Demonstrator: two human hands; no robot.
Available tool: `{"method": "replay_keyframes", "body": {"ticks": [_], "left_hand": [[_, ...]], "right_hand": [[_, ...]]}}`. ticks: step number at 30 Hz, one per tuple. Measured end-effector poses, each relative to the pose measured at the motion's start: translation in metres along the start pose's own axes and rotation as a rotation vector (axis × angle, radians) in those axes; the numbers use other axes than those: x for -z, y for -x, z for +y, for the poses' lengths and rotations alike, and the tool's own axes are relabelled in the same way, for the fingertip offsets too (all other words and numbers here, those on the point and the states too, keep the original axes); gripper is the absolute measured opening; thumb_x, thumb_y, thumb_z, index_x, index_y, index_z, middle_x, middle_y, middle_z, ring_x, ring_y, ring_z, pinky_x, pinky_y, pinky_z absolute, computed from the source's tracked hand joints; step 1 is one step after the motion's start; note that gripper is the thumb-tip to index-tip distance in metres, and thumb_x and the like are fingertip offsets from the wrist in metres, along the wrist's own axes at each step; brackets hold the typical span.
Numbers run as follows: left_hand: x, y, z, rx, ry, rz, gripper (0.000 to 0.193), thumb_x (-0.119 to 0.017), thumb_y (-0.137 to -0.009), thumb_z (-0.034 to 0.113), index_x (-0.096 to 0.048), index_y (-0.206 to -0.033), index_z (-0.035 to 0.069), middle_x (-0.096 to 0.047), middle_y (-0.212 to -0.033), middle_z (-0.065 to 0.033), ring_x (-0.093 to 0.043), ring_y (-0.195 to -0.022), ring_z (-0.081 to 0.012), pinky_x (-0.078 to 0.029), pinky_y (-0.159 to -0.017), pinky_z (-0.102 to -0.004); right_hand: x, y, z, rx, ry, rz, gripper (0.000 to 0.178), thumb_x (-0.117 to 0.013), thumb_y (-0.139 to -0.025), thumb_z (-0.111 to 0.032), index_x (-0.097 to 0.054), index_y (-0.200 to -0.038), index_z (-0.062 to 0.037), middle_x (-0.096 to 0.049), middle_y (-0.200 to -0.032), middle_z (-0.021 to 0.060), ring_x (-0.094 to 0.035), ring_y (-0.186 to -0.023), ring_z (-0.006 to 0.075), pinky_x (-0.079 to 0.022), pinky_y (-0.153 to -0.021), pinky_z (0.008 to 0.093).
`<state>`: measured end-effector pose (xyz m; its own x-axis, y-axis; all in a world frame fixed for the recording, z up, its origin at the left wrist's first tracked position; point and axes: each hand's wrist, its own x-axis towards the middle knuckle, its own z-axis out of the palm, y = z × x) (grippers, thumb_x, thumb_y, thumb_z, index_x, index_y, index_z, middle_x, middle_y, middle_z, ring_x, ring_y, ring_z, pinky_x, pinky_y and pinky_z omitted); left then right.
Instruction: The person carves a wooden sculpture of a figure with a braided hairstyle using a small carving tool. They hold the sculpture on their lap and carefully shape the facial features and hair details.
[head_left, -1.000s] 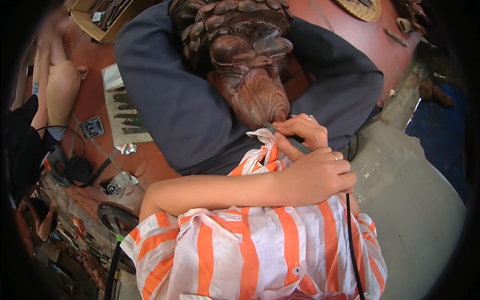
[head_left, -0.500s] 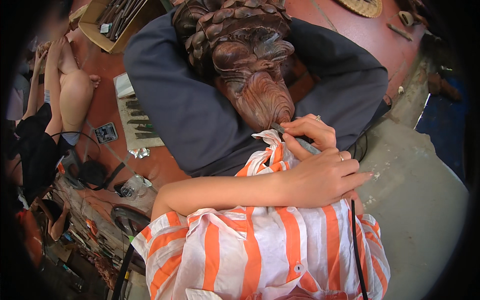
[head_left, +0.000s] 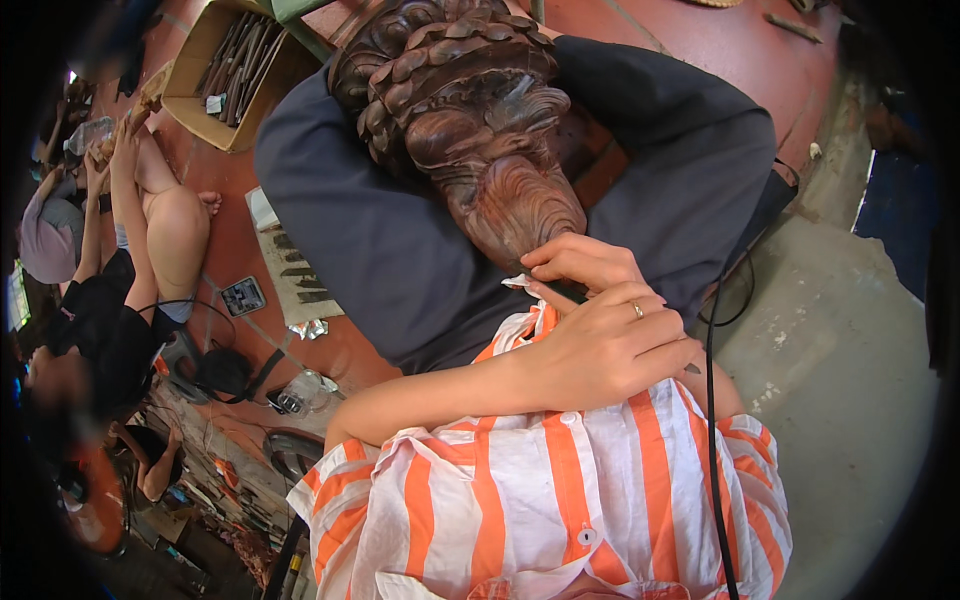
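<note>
A dark reddish-brown wood carving [head_left: 525, 205], cut with flowing grooves and overlapping scale-like shapes, lies between my bent legs in dark trousers. My right hand [head_left: 590, 265] pinches a slim dark carving chisel [head_left: 565, 291] close to its tip, which meets the carving's near end. Crossing over from the left, my left hand [head_left: 620, 345] curls around the chisel's rear part. The chisel's back end pokes out past the left fingers, while its middle is hidden. Rings show on the left hand.
At upper left stands a cardboard box [head_left: 185, 100] of slender dark tools. A cloth [head_left: 285, 265] with several tools, a phone [head_left: 243, 296] and a clear plastic container [head_left: 308, 390] lie on red tiles. Another person [head_left: 150, 230] sits at left. A black cable [head_left: 713, 450] hangs in front of my shirt.
The view has shifted, showing more of the box and the seated person. My left hand has slid forward over the right, and its outstretched finger has curled in. The chisel remains at the carving's near end.
</note>
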<state>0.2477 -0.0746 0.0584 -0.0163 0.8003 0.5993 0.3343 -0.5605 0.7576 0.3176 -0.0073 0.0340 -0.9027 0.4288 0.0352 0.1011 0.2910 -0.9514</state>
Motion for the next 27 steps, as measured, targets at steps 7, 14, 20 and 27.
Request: {"method": "replay_keyframes", "body": {"ticks": [7,14,20,27], "left_hand": [[0.003,0.001,-0.021,0.042,0.027,-0.057,0.022,-0.072,-0.073,0.026,-0.06,-0.07,0.007,-0.053,-0.064,-0.0037,-0.058,-0.064,-0.0216,-0.05,-0.091,-0.0475],[0.008,-0.01,-0.061,0.066,-0.091,0.082,0.032,-0.067,-0.085,0.033,-0.059,-0.07,0.006,-0.054,-0.063,-0.0042,-0.057,-0.064,-0.0234,-0.051,-0.084,-0.0444],[0.006,-0.012,-0.067,0.153,-0.146,0.127,0.024,-0.071,-0.072,0.026,-0.061,-0.072,0.005,-0.056,-0.066,-0.0042,-0.055,-0.059,-0.0232,-0.044,-0.065,-0.0359],[-0.006,-0.02,-0.055,0.251,-0.125,0.136,0.029,-0.068,-0.053,0.017,-0.064,-0.078,0.004,-0.056,-0.07,-0.0047,-0.051,-0.064,-0.0232,-0.041,-0.066,-0.0339]], "right_hand": [[0.012,-0.018,0.013,0.063,0.182,-0.037,0.02,-0.075,-0.069,-0.003,-0.063,-0.083,0.0036,-0.068,-0.092,0.0155,-0.067,-0.081,0.0289,-0.051,-0.072,0.0361],[0.013,-0.033,0.037,0.127,-0.121,-0.098,0.02,-0.071,-0.073,-0.007,-0.062,-0.089,0.0021,-0.067,-0.095,0.0148,-0.066,-0.085,0.0291,-0.05,-0.076,0.0371],[0.006,-0.036,0.06,0.134,-0.27,-0.098,0.022,-0.068,-0.077,-0.01,-0.061,-0.095,0.0008,-0.067,-0.098,0.0142,-0.065,-0.088,0.0293,-0.049,-0.08,0.038],[0.022,-0.033,0.056,0.126,-0.323,-0.195,0.032,-0.054,-0.088,-0.024,-0.056,-0.111,-0.0019,-0.063,-0.109,0.0131,-0.061,-0.1,0.0294,-0.047,-0.088,0.0383]]}}
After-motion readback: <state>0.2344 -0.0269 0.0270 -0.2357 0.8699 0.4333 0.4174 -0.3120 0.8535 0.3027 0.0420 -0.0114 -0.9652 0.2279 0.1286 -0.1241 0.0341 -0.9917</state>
